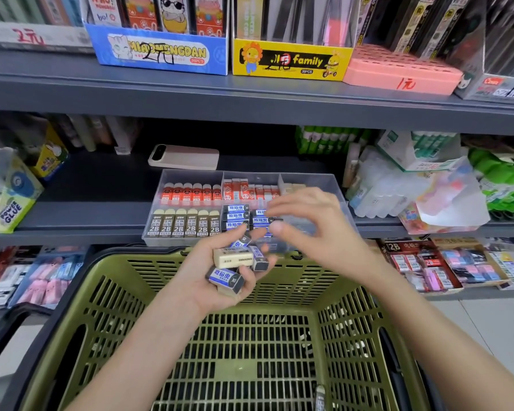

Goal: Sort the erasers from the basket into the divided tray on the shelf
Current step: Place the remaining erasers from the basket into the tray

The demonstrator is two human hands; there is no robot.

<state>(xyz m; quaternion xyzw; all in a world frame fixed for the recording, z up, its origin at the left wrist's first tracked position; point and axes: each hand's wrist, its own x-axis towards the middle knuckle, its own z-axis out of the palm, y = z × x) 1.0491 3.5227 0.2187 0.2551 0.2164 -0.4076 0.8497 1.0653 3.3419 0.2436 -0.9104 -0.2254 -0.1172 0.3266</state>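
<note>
My left hand (217,271) is palm up over the green basket (107,292) and grips several erasers (233,258), blue-sleeved and cream ones. My right hand (306,221) hovers over the front middle of the clear divided tray (190,176) on the shelf. Its thumb and fingertips pinch the black end of a blue-sleeved eraser (263,221), which lies level with the stacked blue erasers (235,216) in that compartment. Other compartments hold red erasers (190,192), red-and-white ones (244,188) and brown 2B erasers (184,225). The right-hand compartments are largely hidden by my hand.
A small item (319,393) lies on the basket floor near the front. A pink power bank (184,157) sits behind the tray. Glue boxes (9,200) stand to the left, plastic bags of stationery (422,188) to the right. The upper shelf edge (250,105) overhangs the tray.
</note>
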